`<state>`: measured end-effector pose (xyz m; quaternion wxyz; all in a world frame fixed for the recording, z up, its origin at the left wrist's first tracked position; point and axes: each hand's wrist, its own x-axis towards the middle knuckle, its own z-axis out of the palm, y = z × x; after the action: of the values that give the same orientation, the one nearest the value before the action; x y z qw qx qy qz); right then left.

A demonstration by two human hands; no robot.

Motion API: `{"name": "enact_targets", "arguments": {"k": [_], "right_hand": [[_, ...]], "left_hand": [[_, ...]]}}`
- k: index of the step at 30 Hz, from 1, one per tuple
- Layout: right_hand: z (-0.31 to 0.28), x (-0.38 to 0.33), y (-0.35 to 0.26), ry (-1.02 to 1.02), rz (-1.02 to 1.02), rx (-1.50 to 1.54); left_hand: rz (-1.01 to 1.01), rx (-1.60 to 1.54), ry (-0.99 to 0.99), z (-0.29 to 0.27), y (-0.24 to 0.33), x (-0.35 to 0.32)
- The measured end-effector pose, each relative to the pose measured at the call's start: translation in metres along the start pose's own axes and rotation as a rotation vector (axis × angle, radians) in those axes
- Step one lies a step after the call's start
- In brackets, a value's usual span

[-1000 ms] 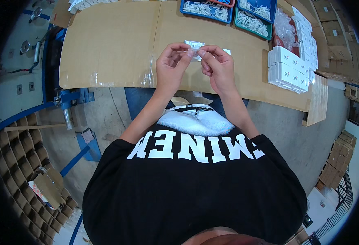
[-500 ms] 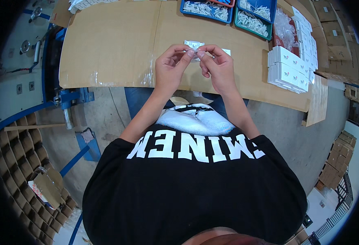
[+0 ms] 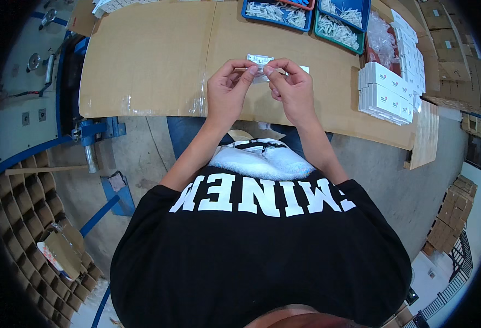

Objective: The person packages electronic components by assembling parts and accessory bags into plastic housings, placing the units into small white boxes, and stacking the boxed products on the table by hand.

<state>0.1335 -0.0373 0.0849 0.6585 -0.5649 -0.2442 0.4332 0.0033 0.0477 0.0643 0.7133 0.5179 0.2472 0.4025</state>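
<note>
Above the cardboard-covered table (image 3: 147, 60), both hands pinch a small clear plastic bag (image 3: 260, 77) between thumb and forefinger. My left hand (image 3: 229, 87) grips the bag's left side, and my right hand (image 3: 292, 90) grips its right side, with a narrow gap between the fingertips. What the bag contains is too small to make out. Just beyond the fingertips lies a shiny white-and-silver packet (image 3: 259, 58), partly covered by the hands. The edge of a white card (image 3: 305, 69) shows past my right fingers.
Blue trays (image 3: 277, 22) and a green tray (image 3: 337, 45) of small white pieces stand at the back. White boxes (image 3: 385, 98) are stacked at the right, near crumpled clear plastic bags (image 3: 381, 41). A machine with a blue frame (image 3: 90, 131) stands left of the table.
My fingertips have drawn slightly apart, and more of the clear bag shows between them. Both hands keep their pinch.
</note>
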Motion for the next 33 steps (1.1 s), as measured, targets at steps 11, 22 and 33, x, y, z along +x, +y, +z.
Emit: {"name": "enact_targets", "arguments": {"k": [11, 22, 33], "right_hand": [[-0.002, 0.001, 0.001, -0.037, 0.015, -0.081], [-0.004, -0.001, -0.009, -0.105, 0.042, -0.096], [-0.01, 0.0, -0.005, -0.082, -0.016, -0.156]], "left_hand": [[0.054, 0.212, -0.056, -0.007, -0.002, 0.003], [-0.02, 0.08, -0.126, -0.013, 0.0, 0.004], [0.02, 0.078, -0.122, -0.006, 0.002, 0.001]]}}
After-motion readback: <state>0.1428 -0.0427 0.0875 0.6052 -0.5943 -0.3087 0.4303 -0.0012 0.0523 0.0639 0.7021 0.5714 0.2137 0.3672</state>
